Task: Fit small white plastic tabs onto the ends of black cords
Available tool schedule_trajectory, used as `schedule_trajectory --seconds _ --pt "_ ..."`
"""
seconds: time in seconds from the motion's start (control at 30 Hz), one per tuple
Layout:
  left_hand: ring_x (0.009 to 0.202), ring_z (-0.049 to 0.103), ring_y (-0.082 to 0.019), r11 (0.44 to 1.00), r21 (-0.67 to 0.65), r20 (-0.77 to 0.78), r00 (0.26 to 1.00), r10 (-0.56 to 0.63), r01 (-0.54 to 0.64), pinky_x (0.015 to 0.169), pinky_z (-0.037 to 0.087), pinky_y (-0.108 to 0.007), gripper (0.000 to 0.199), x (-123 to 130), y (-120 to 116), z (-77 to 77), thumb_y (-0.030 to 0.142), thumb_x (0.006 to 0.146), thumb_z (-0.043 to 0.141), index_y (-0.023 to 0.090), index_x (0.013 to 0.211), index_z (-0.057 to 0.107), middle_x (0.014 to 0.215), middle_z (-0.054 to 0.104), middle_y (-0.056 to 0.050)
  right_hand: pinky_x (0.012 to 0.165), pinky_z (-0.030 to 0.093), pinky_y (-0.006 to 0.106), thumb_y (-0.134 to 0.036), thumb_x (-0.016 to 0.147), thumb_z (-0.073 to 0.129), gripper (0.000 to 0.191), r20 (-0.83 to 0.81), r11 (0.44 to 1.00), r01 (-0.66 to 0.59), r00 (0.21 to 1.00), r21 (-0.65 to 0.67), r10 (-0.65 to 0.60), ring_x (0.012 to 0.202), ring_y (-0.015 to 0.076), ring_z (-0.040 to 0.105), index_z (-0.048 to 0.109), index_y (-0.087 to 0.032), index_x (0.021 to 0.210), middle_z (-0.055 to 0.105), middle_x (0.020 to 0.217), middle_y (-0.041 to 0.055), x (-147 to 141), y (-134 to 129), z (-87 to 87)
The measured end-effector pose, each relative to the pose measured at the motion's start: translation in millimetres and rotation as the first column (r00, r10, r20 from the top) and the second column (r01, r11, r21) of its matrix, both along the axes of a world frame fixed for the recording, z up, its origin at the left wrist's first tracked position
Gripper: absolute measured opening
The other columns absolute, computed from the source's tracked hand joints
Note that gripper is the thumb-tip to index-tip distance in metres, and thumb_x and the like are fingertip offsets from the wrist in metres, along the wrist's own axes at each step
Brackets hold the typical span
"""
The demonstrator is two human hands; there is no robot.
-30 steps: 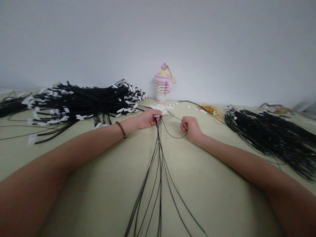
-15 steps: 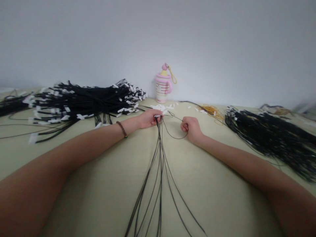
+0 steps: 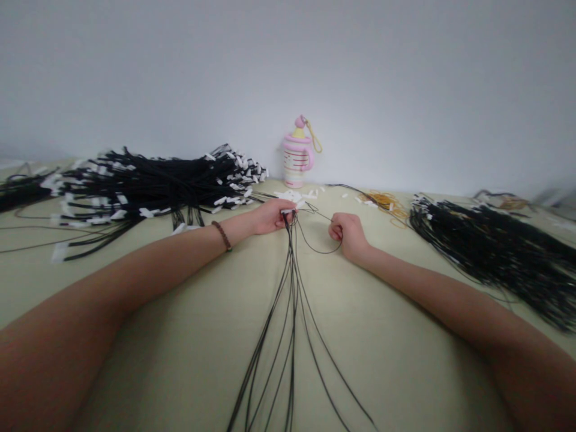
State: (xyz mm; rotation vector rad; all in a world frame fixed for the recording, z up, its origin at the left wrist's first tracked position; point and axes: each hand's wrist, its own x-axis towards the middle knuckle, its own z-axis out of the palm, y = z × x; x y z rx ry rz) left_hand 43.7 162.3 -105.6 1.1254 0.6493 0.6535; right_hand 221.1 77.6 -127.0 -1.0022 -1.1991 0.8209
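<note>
My left hand (image 3: pixel 272 217), with a beaded bracelet on the wrist, is closed on a white connector (image 3: pixel 288 210). Several thin black wires (image 3: pixel 293 300) run from it toward me, fanning out over the table. To the right, my right hand (image 3: pixel 348 234) is closed in a pinch on a single black wire (image 3: pixel 321 252), which bends in a loop back to the connector area. The fingertips hide the wire's end. Small white connectors (image 3: pixel 292 195) lie loose just beyond my left hand.
A large pile of black cables with white ends (image 3: pixel 157 180) lies at the back left. Another black wire bundle (image 3: pixel 495 258) is at the right. Yellow rubber bands (image 3: pixel 387 203) lie near it. A pink-and-white striped cup (image 3: pixel 294 161) stands against the wall.
</note>
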Motion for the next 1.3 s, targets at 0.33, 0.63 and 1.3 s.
schedule_trajectory --seconds 0.33,0.63,1.3 --pt "0.037 0.043 -0.006 0.999 0.007 0.003 0.999 -0.040 0.040 0.030 0.027 -0.014 0.015 -1 3 -2.1 0.012 0.077 0.043 0.010 0.064 0.049 0.049 0.048 -0.001 0.037 0.019 0.020 -0.018 0.056 0.040 0.020 -0.008 1.000 -0.012 1.000 -0.003 0.012 0.035 0.0056 0.029 0.032 -0.017 0.038 0.023 0.036 -0.0065 0 0 -0.6" --pt "0.038 0.042 -0.005 0.998 0.057 -0.034 0.999 -0.034 0.036 0.030 0.023 -0.014 0.012 -1 0 -0.1 0.013 0.074 0.046 0.010 0.063 0.048 0.049 0.047 -0.001 0.036 0.020 0.019 -0.016 0.057 0.041 0.020 -0.026 0.999 -0.044 0.999 -0.012 0.044 0.035 0.0059 0.032 0.034 -0.017 0.039 0.027 0.036 -0.0063 -1 0 0.6" --pt "0.042 0.033 -0.004 0.843 0.438 -0.338 0.926 -0.169 0.313 0.036 0.017 -0.016 0.012 -7 -10 -1.4 0.022 0.076 0.048 0.011 0.072 0.052 0.051 0.043 0.002 0.044 0.027 0.018 -0.026 0.073 0.042 0.019 0.578 0.995 -0.071 0.810 -0.063 0.095 0.045 0.0071 0.040 0.048 -0.015 0.059 0.042 0.047 -0.0042 -3 -3 1.1"
